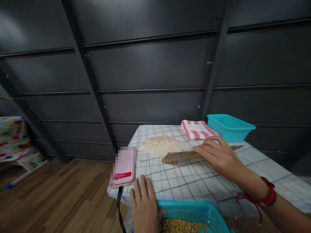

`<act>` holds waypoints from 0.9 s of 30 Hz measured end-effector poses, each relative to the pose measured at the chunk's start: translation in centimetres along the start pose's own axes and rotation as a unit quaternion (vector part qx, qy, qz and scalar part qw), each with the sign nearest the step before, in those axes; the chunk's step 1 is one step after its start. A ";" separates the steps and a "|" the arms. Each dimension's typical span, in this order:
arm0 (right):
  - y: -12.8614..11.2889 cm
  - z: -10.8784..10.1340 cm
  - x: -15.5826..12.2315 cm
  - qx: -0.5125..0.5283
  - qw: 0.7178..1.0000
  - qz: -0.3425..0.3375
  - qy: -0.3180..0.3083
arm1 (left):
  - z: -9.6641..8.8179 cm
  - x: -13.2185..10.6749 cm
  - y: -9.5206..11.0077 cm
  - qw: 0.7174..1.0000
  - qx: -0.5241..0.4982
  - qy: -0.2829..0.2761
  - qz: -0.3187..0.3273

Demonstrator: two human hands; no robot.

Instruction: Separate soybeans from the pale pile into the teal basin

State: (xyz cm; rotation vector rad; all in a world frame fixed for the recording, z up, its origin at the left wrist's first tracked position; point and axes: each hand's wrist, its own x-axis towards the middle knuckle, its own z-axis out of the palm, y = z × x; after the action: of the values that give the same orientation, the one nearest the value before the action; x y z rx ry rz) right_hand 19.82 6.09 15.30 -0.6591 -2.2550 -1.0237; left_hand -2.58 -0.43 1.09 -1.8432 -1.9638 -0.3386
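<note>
My right hand (pixel 220 158) is closed on the edge of a brown cardboard strip (pixel 179 156), which stands tilted on the checked tablecloth. A few yellow beans (pixel 173 162) lie along its lower edge. Just behind the strip spreads a low heap of pale, grainy stuff (pixel 161 145) with some yellow bits in it. At the table's front edge my left hand (pixel 145 204), with a ring on one finger, holds the left side of a teal basin (pixel 184 204). Its thumb reaches inside the rim while the other fingers stretch forward outside. Yellow soybeans (pixel 183 225) cover the basin's bottom.
A phone (pixel 123 165) with a pink edge and a black strap lies at the table's left corner. Farther back are a folded pink-and-white striped towel (pixel 198 129) and a second teal basin (pixel 229 127). A dark panelled wall (pixel 155 64) rises behind the table.
</note>
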 end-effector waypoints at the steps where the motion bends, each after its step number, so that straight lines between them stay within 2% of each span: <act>1: 0.0 0.0 0.0 -0.002 1.000 0.001 0.002 | 0.1 0.0 0.0 1.000 0.001 0.000 0.000; 9: -0.4 1.4 1.1 -0.026 0.999 -0.011 0.020 | 0.1 0.0 -0.1 1.000 0.002 -0.004 0.005; 16: -0.5 0.0 0.4 -0.002 1.000 -0.007 -0.009 | 0.0 0.0 -0.1 1.000 0.021 -0.003 0.005; 19: -0.3 -0.3 0.5 -0.007 1.000 -0.007 0.000 | 0.2 0.0 -0.2 1.000 0.016 -0.006 0.008; 23: -0.2 0.7 1.0 -0.033 0.999 -0.013 0.023 | 0.3 -0.1 -0.2 1.000 0.007 -0.004 0.004; 27: -0.4 1.3 1.0 -0.026 0.999 -0.016 0.017 | 0.2 -0.1 -0.1 1.000 0.001 -0.005 0.004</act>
State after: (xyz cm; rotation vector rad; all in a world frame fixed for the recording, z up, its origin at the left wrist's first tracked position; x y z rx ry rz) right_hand 18.45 7.12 15.08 -0.6246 -2.2225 -1.1037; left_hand -2.67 -0.43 0.89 -1.8554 -1.9618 -0.3249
